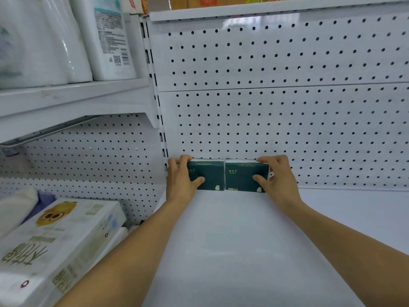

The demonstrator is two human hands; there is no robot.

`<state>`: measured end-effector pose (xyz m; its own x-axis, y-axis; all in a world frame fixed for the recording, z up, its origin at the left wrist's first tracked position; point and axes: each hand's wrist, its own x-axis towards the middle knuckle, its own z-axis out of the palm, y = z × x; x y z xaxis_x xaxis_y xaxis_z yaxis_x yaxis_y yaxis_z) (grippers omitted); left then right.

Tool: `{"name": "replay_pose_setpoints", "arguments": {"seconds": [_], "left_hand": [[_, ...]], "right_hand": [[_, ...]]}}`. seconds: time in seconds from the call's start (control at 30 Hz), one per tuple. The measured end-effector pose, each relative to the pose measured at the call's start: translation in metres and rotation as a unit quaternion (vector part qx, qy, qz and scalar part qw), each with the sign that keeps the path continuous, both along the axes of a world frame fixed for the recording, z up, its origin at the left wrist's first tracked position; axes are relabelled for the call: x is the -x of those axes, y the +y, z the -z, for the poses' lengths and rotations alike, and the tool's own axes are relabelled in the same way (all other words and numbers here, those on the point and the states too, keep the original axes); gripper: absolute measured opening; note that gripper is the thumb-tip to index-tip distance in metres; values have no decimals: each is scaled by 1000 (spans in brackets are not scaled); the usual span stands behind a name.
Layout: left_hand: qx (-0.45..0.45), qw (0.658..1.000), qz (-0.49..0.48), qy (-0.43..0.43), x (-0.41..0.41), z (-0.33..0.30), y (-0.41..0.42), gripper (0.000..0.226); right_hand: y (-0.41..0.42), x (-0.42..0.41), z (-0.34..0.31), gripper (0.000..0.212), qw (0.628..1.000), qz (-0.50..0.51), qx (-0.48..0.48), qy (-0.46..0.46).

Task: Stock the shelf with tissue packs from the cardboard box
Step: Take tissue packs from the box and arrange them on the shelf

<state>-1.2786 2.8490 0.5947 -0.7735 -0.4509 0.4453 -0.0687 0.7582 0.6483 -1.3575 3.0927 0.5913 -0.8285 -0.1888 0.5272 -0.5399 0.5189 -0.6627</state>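
Two packs: a left tissue pack (207,177) and a right tissue pack (242,178), both dark green, stand side by side and touching at the back of the white shelf (232,240), against the perforated back panel (276,120), near the slotted upright (162,138) on the left.
Left hand (180,179): fingers curl over the top and outer end of the left tissue pack, thumb lies across its front face; it holds that pack.
Right hand (277,177): mirrors it on the right tissue pack, fingers over the top corner, thumb on the front; it holds that pack.
Cardboard box: not in view.
Step in hand: likely seating the first pair in the back left corner; most of the shelf is bare, so the job looks barely begun.
Risk, tipping: the packs stand on a narrow edge; letting go unevenly could topple one forward.
Risk, squeeze: soft wrapped packs give; pressing inward from both ends could bow the pair up at the seam.
Risk, alignment: a gap behind or a skewed pack would throw off later rows.
Neighbours: large white tissue bundle (57,244) on the lower left shelf and white paper rolls (42,41) above sit well apart, so a clash with them seems unlikely.
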Motion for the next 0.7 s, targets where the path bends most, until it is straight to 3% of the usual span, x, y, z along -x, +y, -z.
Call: {"name": "replay_pose_setpoints", "arguments": {"seconds": [0.3, 0.4, 0.57, 0.7], "left_hand": [[12, 1000, -10, -4, 3, -4, 3, 58], [20, 999, -14, -24, 0, -6, 4, 63], [88, 987, -62, -117, -20, -22, 5, 86], [184, 977, -71, -85, -63, -42, 24, 85]], "right_hand": [[-7, 1, 0, 37, 999, 16, -33, 9], [-6, -2, -3, 44, 995, 51, -87, 29], [-3, -19, -13, 63, 980, 109, -160, 41], [5, -46, -29, 64, 979, 49, -175, 91]]}}
